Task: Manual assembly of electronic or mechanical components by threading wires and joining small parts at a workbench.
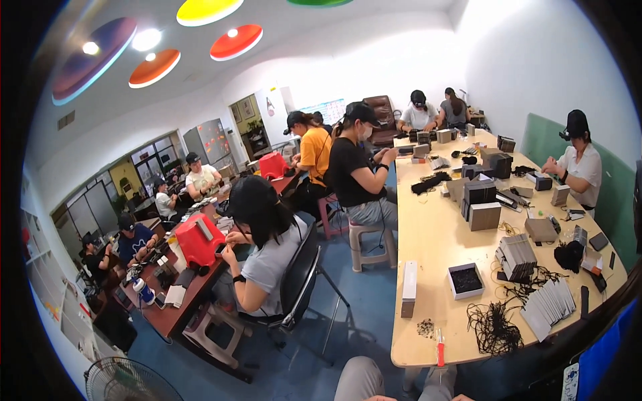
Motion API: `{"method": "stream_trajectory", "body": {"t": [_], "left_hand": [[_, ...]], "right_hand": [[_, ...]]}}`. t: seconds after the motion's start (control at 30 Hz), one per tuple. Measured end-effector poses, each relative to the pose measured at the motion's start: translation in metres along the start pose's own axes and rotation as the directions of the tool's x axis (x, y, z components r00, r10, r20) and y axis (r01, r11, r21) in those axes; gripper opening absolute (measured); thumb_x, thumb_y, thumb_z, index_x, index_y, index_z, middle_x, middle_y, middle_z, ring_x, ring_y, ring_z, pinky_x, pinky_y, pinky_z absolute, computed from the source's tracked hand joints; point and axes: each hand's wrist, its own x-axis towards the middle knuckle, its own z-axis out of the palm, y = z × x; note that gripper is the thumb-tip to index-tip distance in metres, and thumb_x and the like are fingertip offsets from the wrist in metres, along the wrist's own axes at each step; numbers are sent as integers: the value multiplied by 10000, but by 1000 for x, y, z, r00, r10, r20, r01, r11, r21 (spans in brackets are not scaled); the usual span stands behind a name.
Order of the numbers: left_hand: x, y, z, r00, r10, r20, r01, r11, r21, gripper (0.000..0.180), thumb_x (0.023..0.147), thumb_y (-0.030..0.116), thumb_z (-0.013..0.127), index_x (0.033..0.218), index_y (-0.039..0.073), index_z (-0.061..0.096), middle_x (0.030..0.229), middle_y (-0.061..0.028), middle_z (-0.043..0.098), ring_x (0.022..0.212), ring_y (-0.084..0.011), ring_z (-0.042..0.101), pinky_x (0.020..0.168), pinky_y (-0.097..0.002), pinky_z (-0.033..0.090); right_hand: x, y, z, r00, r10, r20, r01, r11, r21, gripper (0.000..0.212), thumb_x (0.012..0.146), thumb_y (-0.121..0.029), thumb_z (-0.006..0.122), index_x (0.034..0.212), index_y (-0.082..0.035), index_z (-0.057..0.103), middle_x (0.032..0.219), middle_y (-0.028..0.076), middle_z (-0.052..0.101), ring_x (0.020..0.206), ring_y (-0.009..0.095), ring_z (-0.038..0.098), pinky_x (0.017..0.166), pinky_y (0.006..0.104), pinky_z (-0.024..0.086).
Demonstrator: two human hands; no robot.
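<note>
We looked across the room, and our own hands were almost out of the picture. At the lower edge only a thin strip of them (418,398) showed above our grey trouser knees (364,377), so we could not tell whether the left hand or the right hand was open, closed, or holding something.

The nearest things lay on the near end of the long pale wooden bench (441,247). A small red-handled tool (440,349) was at the bench edge, just beside a little heap of dark small parts (425,327). To the right of it was a tangle of black cords (495,326), touching a fanned row of grey flat cards (550,304). Further back stood an open white box with black filling (465,279) and a long narrow white box (408,289) lying on its side.

Between us and the other bench (175,309) sat a person in a grey shirt on a black folding chair (301,284). A red box (198,238) stood in front of this person. More people worked along both benches.
</note>
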Motion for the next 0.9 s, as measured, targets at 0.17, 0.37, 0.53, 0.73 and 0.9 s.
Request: {"method": "stream_trajectory", "body": {"t": [0.17, 0.37, 0.53, 0.73, 0.9], "left_hand": [[-19, 29, 23, 992, 121, -45, -110, 973, 201, 137, 861, 179, 683, 898, 65, 616, 663, 45, 513, 549, -31, 402, 507, -183, 326], [-7, 49, 28, 952, 219, -214, -270, 931, -247, 162, 917, 158, 589, 788, 76, 536, 620, 57, 372, 525, -42, 338, 445, -169, 286], [5, 70, 36, 954, 242, -177, -296, 853, -430, 180, 927, 135, 556, 772, 56, 513, 611, 36, 372, 508, -46, 336, 405, -158, 265], [16, 80, 30, 961, 251, -113, -275, 871, -408, 162, 955, 195, 566, 913, 37, 568, 691, 64, 453, 591, 1, 399, 500, -138, 324], [34, 72, 18, 947, 319, -39, -302, 840, -450, 147, 956, 205, 559, 933, 60, 563, 693, 80, 395, 554, 0, 325, 463, -154, 252]], "right_hand": [[2, -38, 4, 955, 34, 295, -12, 997, -77, 121, 840, -98, 669, 856, -41, 563, 711, 3, 565, 622, 80, 543, 564, 230, 435], [19, -73, 36, 913, 33, 407, -67, 995, 72, 95, 880, -107, 617, 905, -51, 544, 680, 22, 571, 599, 101, 552, 551, 247, 440], [33, -61, 35, 935, -72, 346, 7, 982, 186, 77, 890, -79, 594, 922, -46, 533, 697, 29, 588, 602, 102, 557, 562, 236, 442], [42, -55, 31, 968, -120, 222, 63, 967, 247, 67, 889, -46, 583, 924, -47, 527, 713, 39, 606, 625, 104, 575, 578, 231, 449], [35, -51, 35, 973, -113, 201, 69, 975, 211, 55, 890, -28, 577, 920, -29, 531, 731, 64, 630, 648, 105, 586, 593, 230, 464]]}}
